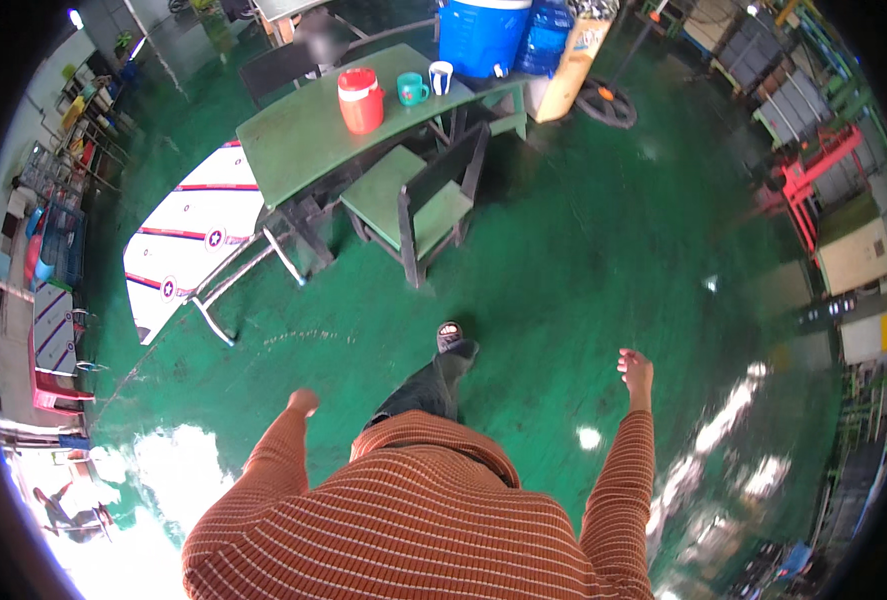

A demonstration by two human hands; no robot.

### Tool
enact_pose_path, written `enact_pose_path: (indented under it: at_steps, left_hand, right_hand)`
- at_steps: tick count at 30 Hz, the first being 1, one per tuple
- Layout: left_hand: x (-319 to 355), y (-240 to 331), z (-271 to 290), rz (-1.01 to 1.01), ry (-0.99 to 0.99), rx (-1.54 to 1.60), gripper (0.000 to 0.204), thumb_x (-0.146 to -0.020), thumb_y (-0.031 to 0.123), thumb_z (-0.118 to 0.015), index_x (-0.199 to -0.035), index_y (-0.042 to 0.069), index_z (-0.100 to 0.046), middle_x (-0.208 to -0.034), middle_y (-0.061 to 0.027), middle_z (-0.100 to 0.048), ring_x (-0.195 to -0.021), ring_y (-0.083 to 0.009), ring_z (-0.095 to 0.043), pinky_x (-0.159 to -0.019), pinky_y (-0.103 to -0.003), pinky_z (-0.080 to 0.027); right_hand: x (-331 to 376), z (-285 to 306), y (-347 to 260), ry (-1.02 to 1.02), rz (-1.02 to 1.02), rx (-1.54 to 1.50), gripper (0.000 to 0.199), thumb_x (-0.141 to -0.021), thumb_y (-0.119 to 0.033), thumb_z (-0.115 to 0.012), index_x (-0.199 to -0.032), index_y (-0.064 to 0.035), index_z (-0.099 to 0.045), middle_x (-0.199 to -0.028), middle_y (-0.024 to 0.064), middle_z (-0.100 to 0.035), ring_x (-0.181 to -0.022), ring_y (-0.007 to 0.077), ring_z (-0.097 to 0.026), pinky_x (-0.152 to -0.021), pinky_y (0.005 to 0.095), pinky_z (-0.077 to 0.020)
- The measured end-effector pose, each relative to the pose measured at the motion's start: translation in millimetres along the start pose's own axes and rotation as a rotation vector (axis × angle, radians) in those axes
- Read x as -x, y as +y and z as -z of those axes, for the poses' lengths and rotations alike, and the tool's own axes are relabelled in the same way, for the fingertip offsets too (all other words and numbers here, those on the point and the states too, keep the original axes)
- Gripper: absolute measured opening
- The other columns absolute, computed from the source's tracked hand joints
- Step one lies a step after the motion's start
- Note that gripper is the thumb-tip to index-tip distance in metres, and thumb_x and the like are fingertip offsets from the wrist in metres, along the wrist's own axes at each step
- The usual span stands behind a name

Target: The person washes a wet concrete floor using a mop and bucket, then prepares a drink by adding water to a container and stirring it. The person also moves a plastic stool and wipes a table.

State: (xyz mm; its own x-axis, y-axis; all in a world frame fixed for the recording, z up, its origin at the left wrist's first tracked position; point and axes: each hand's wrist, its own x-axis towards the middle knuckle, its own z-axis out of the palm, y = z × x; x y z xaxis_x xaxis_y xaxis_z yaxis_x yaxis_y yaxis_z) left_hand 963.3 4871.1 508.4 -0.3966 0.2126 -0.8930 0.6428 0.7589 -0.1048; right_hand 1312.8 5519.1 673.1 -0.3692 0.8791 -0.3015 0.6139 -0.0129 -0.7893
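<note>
Both my arms hang at my sides in striped orange-brown sleeves, away from any object. My left hand [304, 402] is over the floor at lower left; it looks small and smeared, and its fingers do not show clearly. Out to the right, my right hand [637, 368] holds nothing, its fingers loosely bent and apart. One shoe [449, 336] shows ahead on the green floor [553, 300]. In front stands a green table [303, 145] carrying a red jug with a white lid [361, 105], a teal mug [412, 90] and a white-and-dark cup [441, 78].
A green chair [403, 200] stands at the table's near side. Left of it is a white striped folding table [198, 225] with metal legs. Behind are a blue cooler [481, 40] and a blue water bottle [545, 38]. A red metal frame [813, 185] stands far right.
</note>
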Motion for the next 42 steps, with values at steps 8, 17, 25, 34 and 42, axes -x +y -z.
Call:
enact_pose_path:
  at_steps: [8,17,25,34,42]
  left_hand:
    - [-33.1,82.6,186.8,0.385,1.011,1.060,0.015,-0.077,0.016,-0.051,-0.082,0.006,-0.061,-0.082,-0.0167,-0.061,-0.077,-0.0347,-0.059,-0.067,-0.042,-0.046]
    - [9.3,165.5,608.6,-0.194,1.591,0.926,0.019,-0.074,-0.008,-0.048,-0.089,0.002,-0.054,-0.085,-0.0136,-0.057,-0.078,-0.0318,-0.058,-0.070,-0.035,-0.046]
    - [-6.5,218.9,631.4,0.131,1.519,1.365,0.022,-0.079,-0.006,-0.044,-0.095,0.004,-0.056,-0.087,-0.0053,-0.061,-0.083,-0.0129,-0.059,-0.063,-0.024,-0.046]
    - [-23.3,201.9,680.6,0.344,1.595,1.705,0.021,-0.081,-0.004,-0.045,-0.097,0.002,-0.056,-0.091,-0.0060,-0.060,-0.087,-0.0135,-0.059,-0.069,-0.026,-0.048]
    - [-75.4,169.9,770.7,0.235,1.616,1.614,0.015,-0.075,-0.001,-0.051,-0.088,0.003,-0.058,-0.086,-0.0126,-0.058,-0.077,-0.0232,-0.060,-0.061,-0.031,-0.049]
  right_hand:
    - [-142.7,-124.7,78.9,-0.283,-0.130,0.455,0.022,-0.077,-0.019,-0.053,-0.089,-0.0025,-0.062,-0.065,0.0096,-0.063,-0.060,0.0220,-0.061,-0.052,0.0339,-0.0481]
    - [-205.9,-105.6,19.1,-0.992,-0.820,-0.221,0.036,-0.081,-0.019,-0.053,-0.111,0.0004,-0.054,-0.107,0.0112,-0.059,-0.081,0.0229,-0.061,-0.069,0.0356,-0.0509]
    - [-498.7,-157.7,-227.8,-1.255,0.259,0.802,0.025,-0.077,-0.027,-0.053,-0.092,-0.0089,-0.062,-0.100,0.0109,-0.062,-0.088,0.0251,-0.060,-0.070,0.0389,-0.0476]
    - [-538.6,-385.2,-521.5,-0.983,0.957,0.601,0.028,-0.080,-0.019,-0.058,-0.105,-0.0083,-0.058,-0.092,0.0128,-0.064,-0.085,0.0238,-0.062,-0.076,0.0335,-0.0482]
    - [-426.4,-532.2,-600.2,-1.392,1.330,0.472,0.044,-0.074,-0.016,-0.065,-0.114,-0.0069,-0.049,-0.104,0.0129,-0.054,-0.097,0.0267,-0.054,-0.080,0.0361,-0.0456]
